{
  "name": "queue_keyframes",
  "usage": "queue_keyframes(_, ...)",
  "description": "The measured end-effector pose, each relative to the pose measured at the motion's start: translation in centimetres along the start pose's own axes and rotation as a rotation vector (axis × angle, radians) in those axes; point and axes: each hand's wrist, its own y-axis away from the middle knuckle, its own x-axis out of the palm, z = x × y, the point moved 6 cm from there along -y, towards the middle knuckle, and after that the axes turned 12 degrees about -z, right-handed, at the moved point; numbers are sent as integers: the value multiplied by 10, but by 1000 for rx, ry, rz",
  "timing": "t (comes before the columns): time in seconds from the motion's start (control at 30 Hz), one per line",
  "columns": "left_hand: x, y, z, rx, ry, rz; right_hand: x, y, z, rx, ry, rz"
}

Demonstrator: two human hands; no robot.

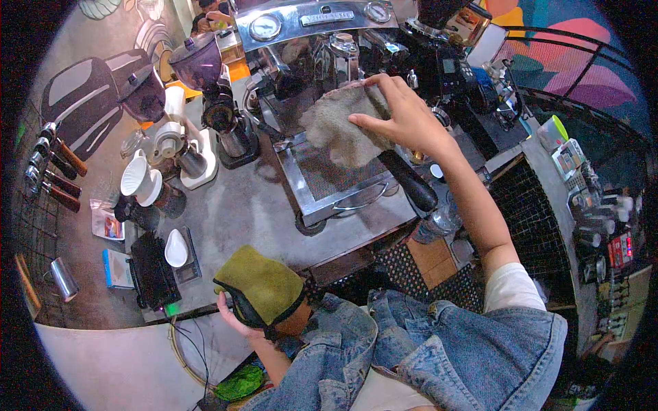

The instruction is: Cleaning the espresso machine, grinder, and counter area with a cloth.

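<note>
My right hand (pixel 406 115) grips a grey cloth (pixel 342 120), which hangs bunched above the perforated drip tray (pixel 313 172) of an espresso machine (pixel 318 23). Below that hand a black handle (pixel 414 187), probably a portafilter's, slants over the tray's front corner; the cloth and hand hide its far end. Close to my body, my left hand (pixel 239 321) holds an olive-green cloth (pixel 262 282) with black edging. This cloth is draped over the hand and covers most of the fingers.
Coffee grinders (pixel 226 113) stand left of the machine, near a white dripper (pixel 139 177). A small white cup (pixel 176 247) rests on a scale (pixel 190 262). Several portafilters (pixel 51 164) hang on the left rack. A clear container (pixel 437 223) stands by the counter's right edge.
</note>
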Motion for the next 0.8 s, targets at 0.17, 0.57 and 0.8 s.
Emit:
queue_keyframes(0.17, 14, 11, 0, 19, -26, 36, -16, 9, 19, -125, 127, -140)
queue_keyframes(0.57, 35, 15, 21, -125, 94, 48, -37, 79, 129, -317, -456, 136)
queue_keyframes(0.8, 38, 36, 43, -127, -15, 168, 94, 155, 168, 321, -1610, 1087)
